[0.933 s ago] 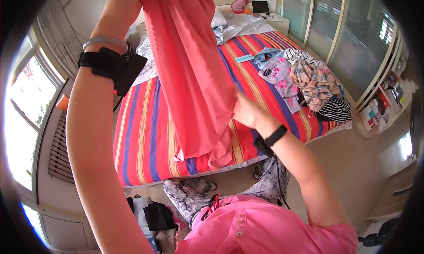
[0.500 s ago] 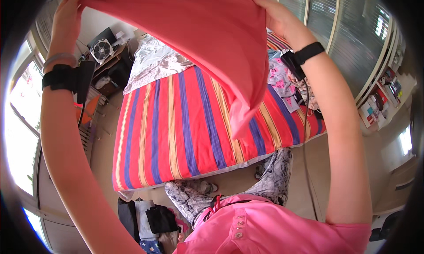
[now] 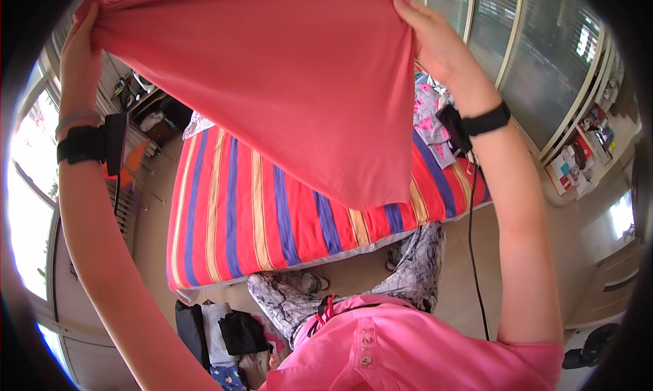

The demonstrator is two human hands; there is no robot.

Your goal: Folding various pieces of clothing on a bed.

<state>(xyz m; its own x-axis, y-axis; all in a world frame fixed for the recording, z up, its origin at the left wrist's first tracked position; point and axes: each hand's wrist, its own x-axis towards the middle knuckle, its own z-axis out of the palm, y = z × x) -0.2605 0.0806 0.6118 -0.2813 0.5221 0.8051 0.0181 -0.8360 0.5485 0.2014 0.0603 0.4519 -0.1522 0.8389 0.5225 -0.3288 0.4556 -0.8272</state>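
Both my hands hold a coral-red garment (image 3: 286, 85) spread wide and raised above the bed. My left hand (image 3: 80, 54) grips its upper left corner. My right hand (image 3: 435, 40) grips its upper right edge. The cloth hangs down between my arms and hides the far half of the bed. Under it lies a mattress with a red, purple and orange striped cover (image 3: 258, 221). A black band sits on each wrist.
Loose patterned clothes (image 3: 432, 122) lie on the bed's right side. Sliding glass doors (image 3: 537, 57) stand at the right, with shelves (image 3: 578, 159) beside them. A window (image 3: 27, 207) is at the left. Bags and clothes (image 3: 224, 333) lie on the floor by my legs.
The garment went from hanging in a long narrow fold to being spread wide. My right hand rose from its lower edge to its upper right edge, and both arms lifted.
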